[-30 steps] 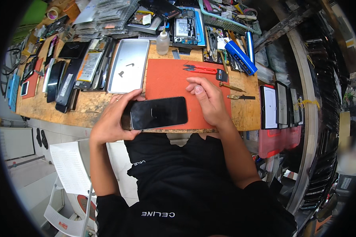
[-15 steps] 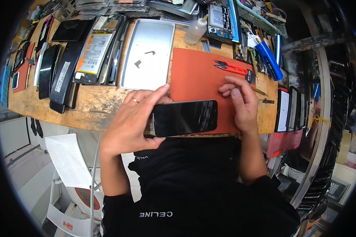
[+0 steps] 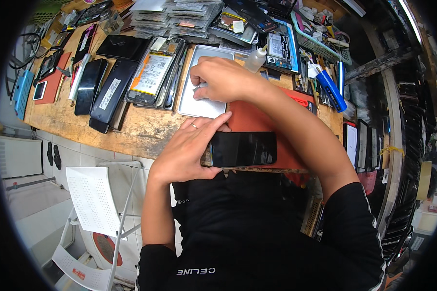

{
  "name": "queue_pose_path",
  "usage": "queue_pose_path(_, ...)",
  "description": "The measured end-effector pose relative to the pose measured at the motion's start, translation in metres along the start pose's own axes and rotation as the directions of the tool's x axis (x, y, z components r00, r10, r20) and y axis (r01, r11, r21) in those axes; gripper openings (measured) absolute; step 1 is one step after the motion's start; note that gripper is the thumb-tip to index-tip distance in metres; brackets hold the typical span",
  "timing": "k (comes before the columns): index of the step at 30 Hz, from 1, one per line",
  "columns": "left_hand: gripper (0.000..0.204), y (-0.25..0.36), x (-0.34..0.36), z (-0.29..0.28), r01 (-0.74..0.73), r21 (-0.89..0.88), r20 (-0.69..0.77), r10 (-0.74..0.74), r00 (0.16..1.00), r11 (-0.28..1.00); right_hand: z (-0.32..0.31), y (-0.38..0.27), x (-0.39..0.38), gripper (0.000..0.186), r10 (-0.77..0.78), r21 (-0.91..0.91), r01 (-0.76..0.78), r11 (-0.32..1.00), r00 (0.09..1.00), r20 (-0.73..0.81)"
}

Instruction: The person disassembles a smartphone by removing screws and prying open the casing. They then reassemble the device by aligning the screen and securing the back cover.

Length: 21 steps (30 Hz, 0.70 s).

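My left hand point(image 3: 182, 149) grips the left end of a black smartphone point(image 3: 244, 149), thumb along the near edge and fingers along the far one. The phone lies sideways at the table's front, its dark glossy screen up, over a red mat point(image 3: 247, 115). My right arm crosses above the mat, and my right hand point(image 3: 222, 80) is over a shallow metal tray point(image 3: 192, 105). Its fingers are curled in a pinch near the tray floor. Whatever lies between the fingertips is too small to name, and the hand covers the middle of the tray.
Left of the tray sit a stack of opened phones point(image 3: 149, 72) and several dark phones point(image 3: 112, 99). Behind it are a squeeze bottle point(image 3: 255, 60) and piled plastic-wrapped parts point(image 3: 192, 17). Red snips point(image 3: 300, 101), partly behind my forearm, and a blue cylindrical tool point(image 3: 331, 89) lie to the right.
My right hand has moved from above the mat leftward and away to the tray, covering the small dark parts seen there. My left hand keeps its hold on the phone. The view has shifted.
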<state>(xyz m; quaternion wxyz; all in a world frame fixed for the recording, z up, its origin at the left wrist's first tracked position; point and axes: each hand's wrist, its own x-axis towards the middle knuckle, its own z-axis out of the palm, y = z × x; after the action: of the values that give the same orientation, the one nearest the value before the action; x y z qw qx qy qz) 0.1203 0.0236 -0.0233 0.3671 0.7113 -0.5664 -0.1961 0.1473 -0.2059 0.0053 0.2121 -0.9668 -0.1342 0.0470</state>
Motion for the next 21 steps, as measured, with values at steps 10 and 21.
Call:
queue_pose_path(10, 0.125, -0.001, 0.001, 0.0, -0.027, 0.02, 0.004, 0.027, 1.0, 0.999, -0.005, -0.007, 0.008, 0.021, 0.103, 0.012, -0.104, 0.995, 0.994, 0.047)
queue_pose_path(21, 0.124, -0.001, 0.001, 0.002, -0.027, 0.04, -0.018, 0.027, 0.999, 0.999, 0.001, -0.01, 0.005, 0.023, 0.093, -0.086, -0.085, 0.993, 0.99, 0.101)
